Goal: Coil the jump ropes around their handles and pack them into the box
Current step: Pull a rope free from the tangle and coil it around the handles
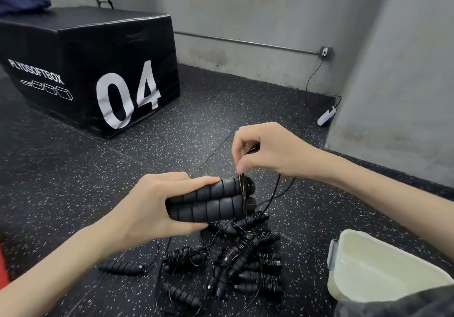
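My left hand (157, 203) grips two black ribbed foam handles (208, 203) side by side, lying level above the floor. My right hand (265, 152) pinches the thin black rope (242, 181) just above the handles' right ends, where a few turns sit around them. The rope's slack (275, 194) trails down to the right. Below lies a pile of several black jump ropes (245, 262), some with rope wound round their handles, some loose. A pale plastic box (383, 267) stands open at the lower right.
A large black plyo box marked 04 (98, 71) sits at the left on the speckled rubber floor (73, 169). Grey walls stand behind and at the right, with a white power strip (326, 116) and cable near the corner.
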